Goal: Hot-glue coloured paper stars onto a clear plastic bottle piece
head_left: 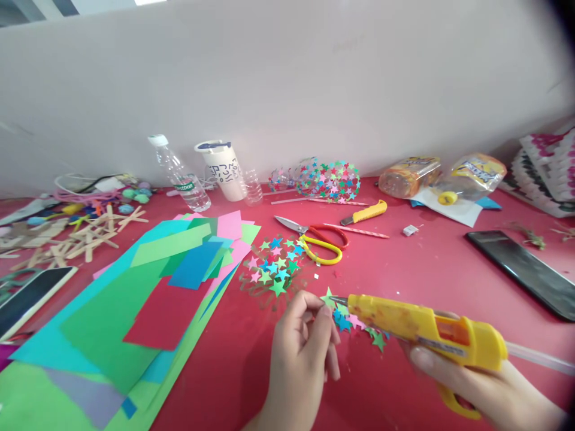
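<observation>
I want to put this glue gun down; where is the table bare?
Bare red tabletop shows between the scissors and the black phone, beyond the glue gun, and between the colored paper and the left hand. Crowded: far left, with craft sticks and pompoms; mid-table, with stars.

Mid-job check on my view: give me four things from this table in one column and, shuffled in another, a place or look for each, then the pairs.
1. glue gun
2. green star by its tip
3. scissors
4. paper sheets

A. red-and-yellow handled
B. overlapping, in several colours
C. in the right hand
D. at the left hand's fingertips

Pairs: 1-C, 2-D, 3-A, 4-B
</observation>
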A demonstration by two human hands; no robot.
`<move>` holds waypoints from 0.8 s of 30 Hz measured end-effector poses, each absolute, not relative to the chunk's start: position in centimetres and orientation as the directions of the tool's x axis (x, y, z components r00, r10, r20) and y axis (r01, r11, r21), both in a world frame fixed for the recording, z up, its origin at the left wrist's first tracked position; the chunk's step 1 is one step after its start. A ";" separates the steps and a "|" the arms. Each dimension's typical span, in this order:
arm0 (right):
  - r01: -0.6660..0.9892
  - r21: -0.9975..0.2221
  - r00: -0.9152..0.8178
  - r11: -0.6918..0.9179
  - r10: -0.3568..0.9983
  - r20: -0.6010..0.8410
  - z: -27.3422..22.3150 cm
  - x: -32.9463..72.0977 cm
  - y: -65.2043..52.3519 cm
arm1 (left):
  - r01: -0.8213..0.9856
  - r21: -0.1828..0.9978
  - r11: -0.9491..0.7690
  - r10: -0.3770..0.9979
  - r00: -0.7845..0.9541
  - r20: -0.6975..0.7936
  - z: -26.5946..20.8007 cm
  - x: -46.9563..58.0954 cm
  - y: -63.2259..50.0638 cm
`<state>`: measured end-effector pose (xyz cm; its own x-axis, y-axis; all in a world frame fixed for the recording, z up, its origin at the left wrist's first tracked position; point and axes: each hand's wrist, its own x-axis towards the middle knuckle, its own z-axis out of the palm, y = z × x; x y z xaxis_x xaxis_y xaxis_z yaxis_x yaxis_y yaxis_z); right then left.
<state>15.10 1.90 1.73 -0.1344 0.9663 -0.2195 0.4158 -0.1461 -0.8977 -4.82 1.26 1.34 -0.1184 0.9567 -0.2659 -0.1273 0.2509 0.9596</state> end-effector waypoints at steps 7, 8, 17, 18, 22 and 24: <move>0.433 -0.897 -0.132 -0.093 0.977 -0.165 1.0 15.4 1.7 | -0.103 0.963 0.251 0.958 -0.114 -0.262 1.7 -4.8 1.1; 0.437 -0.895 -0.132 -0.095 0.977 -0.168 1.0 15.4 1.7 | -0.102 0.962 0.251 0.958 -0.116 -0.263 1.7 -4.8 1.0; 0.442 -0.888 -0.040 -0.126 0.986 -0.160 0.5 15.0 1.3 | -0.097 0.967 0.235 0.962 -0.116 -0.245 1.6 -4.8 1.1; 0.443 -0.887 -0.034 -0.130 0.986 -0.161 0.4 15.0 1.3 | -0.096 0.967 0.235 0.962 -0.116 -0.246 1.6 -4.8 1.1; 0.465 -0.881 -0.041 -0.088 0.992 -0.121 -0.3 15.4 1.3 | -0.100 0.968 0.231 0.964 -0.110 -0.242 1.5 -4.8 1.0; 0.468 -0.883 -0.078 -0.028 0.994 -0.073 -0.8 15.7 1.3 | -0.100 0.968 0.232 0.964 -0.110 -0.242 1.5 -4.8 1.0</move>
